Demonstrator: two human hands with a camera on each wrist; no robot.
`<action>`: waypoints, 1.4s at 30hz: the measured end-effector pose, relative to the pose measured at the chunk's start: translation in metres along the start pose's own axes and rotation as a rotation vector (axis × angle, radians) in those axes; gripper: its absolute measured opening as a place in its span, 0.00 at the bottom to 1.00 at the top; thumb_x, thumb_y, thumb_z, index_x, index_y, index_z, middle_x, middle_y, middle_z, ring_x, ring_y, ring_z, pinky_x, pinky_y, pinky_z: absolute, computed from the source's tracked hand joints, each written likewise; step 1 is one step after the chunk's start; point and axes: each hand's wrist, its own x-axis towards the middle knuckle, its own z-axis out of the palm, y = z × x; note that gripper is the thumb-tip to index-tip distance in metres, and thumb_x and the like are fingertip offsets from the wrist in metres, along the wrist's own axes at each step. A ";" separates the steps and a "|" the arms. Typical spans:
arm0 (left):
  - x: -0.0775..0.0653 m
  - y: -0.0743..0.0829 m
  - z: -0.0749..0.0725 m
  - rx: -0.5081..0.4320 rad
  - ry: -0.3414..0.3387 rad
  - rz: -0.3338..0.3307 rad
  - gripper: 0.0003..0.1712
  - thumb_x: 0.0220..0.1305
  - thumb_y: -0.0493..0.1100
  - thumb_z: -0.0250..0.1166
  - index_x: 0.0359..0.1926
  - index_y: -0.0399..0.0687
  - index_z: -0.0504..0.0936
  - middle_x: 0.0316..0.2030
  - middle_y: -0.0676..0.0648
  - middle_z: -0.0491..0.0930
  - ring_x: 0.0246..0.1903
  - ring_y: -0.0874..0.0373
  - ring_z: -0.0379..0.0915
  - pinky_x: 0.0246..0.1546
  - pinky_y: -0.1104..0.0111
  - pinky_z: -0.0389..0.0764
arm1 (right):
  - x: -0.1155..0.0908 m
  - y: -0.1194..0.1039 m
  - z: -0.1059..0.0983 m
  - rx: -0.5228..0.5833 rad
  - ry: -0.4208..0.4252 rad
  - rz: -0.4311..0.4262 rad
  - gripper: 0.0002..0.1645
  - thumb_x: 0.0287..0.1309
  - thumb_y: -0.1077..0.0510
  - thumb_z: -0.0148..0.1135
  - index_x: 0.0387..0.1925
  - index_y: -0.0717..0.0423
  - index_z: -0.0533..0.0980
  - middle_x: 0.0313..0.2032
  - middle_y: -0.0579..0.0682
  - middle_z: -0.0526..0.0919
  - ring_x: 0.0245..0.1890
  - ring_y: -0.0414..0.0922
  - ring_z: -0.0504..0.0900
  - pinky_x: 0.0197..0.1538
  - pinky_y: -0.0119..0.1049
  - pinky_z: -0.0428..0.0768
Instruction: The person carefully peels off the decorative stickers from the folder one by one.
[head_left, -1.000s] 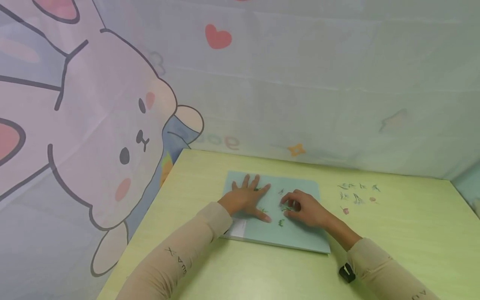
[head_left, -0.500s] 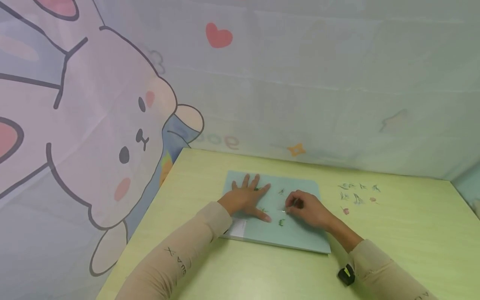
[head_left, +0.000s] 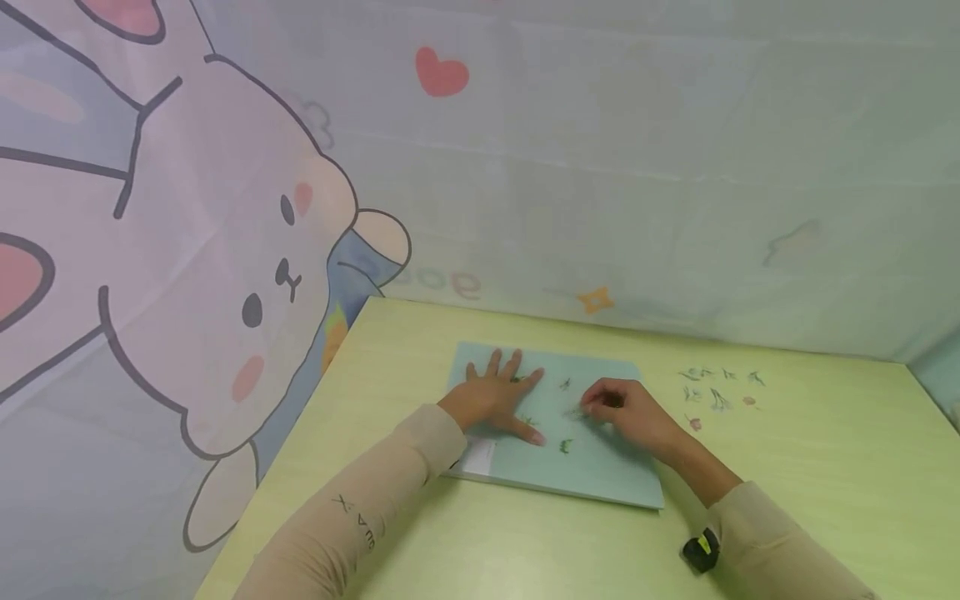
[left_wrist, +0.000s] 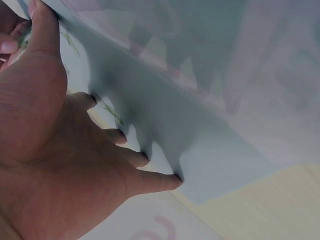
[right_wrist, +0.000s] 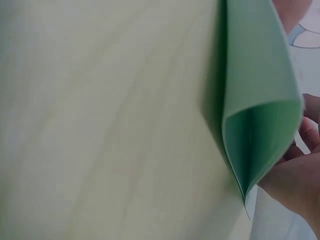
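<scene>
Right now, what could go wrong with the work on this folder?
The small sprig pinched in the right hand looks thin and might bend or tear. It could land on the nearby green sprig. If the left hand, spread on the folder, slides, it may shift the leafy sprig beside it.

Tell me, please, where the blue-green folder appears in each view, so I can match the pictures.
Head: folder, below and right of centre.
Left wrist: across the middle, touched by the left hand.
Right wrist: right of centre, its edge curved.
Shared landmark: the right hand, respectively over the folder, at upper left, at right.
</scene>
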 end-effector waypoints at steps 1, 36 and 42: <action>0.000 0.000 0.000 0.002 -0.001 0.000 0.68 0.57 0.82 0.66 0.87 0.67 0.40 0.85 0.42 0.29 0.83 0.36 0.23 0.75 0.30 0.43 | -0.001 -0.001 -0.002 0.022 0.004 0.013 0.08 0.73 0.60 0.67 0.48 0.60 0.85 0.41 0.56 0.86 0.38 0.49 0.81 0.40 0.37 0.80; 0.004 -0.001 0.002 0.005 -0.017 0.013 0.69 0.56 0.83 0.65 0.87 0.68 0.39 0.85 0.42 0.26 0.82 0.35 0.20 0.74 0.28 0.41 | -0.027 0.010 -0.041 0.088 0.076 0.019 0.17 0.74 0.58 0.66 0.57 0.65 0.77 0.45 0.62 0.85 0.42 0.50 0.86 0.43 0.41 0.85; 0.005 0.000 0.001 0.006 -0.028 0.004 0.69 0.56 0.83 0.65 0.87 0.68 0.39 0.85 0.43 0.25 0.82 0.36 0.20 0.74 0.29 0.41 | -0.036 0.013 -0.055 0.082 0.122 0.027 0.20 0.73 0.57 0.68 0.58 0.67 0.78 0.46 0.60 0.86 0.43 0.45 0.86 0.47 0.40 0.85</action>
